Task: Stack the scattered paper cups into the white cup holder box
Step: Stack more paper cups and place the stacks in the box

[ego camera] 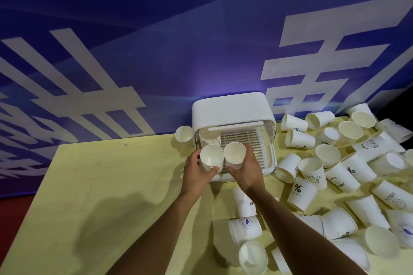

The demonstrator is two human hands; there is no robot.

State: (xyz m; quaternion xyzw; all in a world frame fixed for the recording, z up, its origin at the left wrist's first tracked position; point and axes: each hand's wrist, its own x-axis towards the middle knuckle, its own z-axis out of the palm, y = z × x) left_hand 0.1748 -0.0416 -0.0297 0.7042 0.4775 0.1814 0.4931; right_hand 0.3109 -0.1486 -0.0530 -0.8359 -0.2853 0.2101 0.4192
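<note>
The white cup holder box [230, 107] stands at the back of the table, its front open over a slatted tray [248, 140]. A stack of cups lies inside at the left. My left hand [196, 174] grips a white paper cup [211, 158], mouth toward me, at the tray's front left. Beside it, my right hand [245, 169] grips a second cup [234, 155], also mouth toward me. The two cups touch side by side over the tray's front edge.
Several loose paper cups [335, 174] lie scattered over the right half of the yellow table [111, 185] and under my right forearm. One cup [183, 133] lies left of the box. A blue banner wall rises just behind the box.
</note>
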